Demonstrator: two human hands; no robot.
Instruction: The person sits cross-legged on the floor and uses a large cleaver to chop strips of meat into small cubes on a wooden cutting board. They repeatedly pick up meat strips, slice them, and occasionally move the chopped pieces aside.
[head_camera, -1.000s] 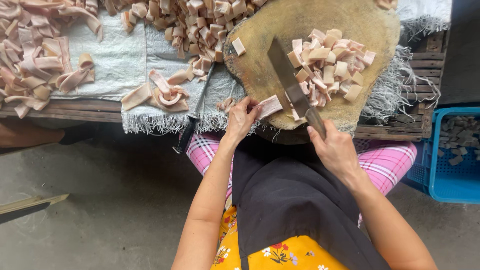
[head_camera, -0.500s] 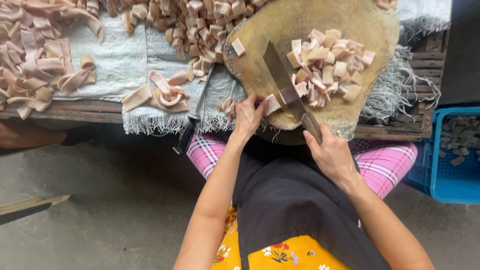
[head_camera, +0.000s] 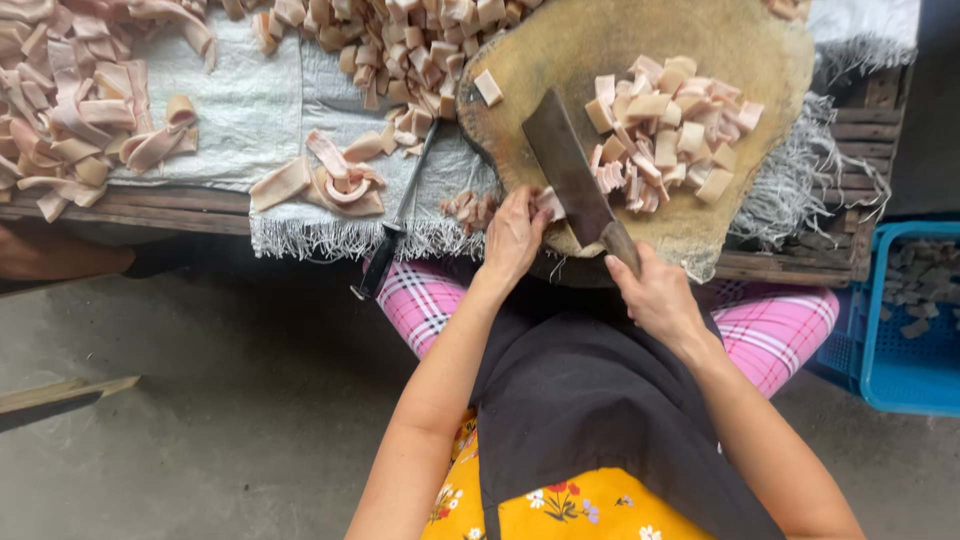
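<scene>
Near the centre of the frame, the left hand (head_camera: 515, 235) pinches a pale pink strip of pork skin (head_camera: 548, 203) against the near edge of the round, worn wooden chopping block (head_camera: 560, 50). The right hand (head_camera: 655, 295) is wrapped firmly around the handle of a broad dark steel cleaver (head_camera: 565, 160), whose blade lies slanted across the block just right of the strip. A heap of cut pink squares (head_camera: 665, 125) sits on the block in the upper right. A second dark knife (head_camera: 395, 225) lies on the fringed white cloth (head_camera: 250, 100) covering the table (head_camera: 150, 210). Long uncut strips (head_camera: 60, 110) fill the upper left; a blue plastic crate (head_camera: 905, 320) stands at the right edge.
</scene>
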